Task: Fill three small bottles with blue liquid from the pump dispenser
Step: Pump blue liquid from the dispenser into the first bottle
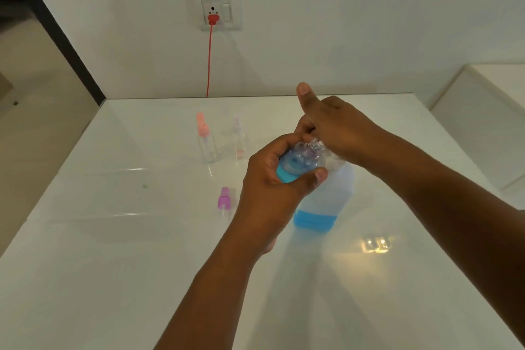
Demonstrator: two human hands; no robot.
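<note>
Left hand (272,179) grips bottle (295,163) at dispenser (326,196), part-filled. Right hand (335,128) presses pump, fingers curled. Two bottles (208,148) behind dispenser empty

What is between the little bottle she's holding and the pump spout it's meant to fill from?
Nothing visible. The left hand holds the small bottle tilted right up at the top of the pump dispenser, while the right hand presses on the pump. The spout itself is hidden under the hands.

Purple cap (224,198) left of dispenser (324,202)
</note>
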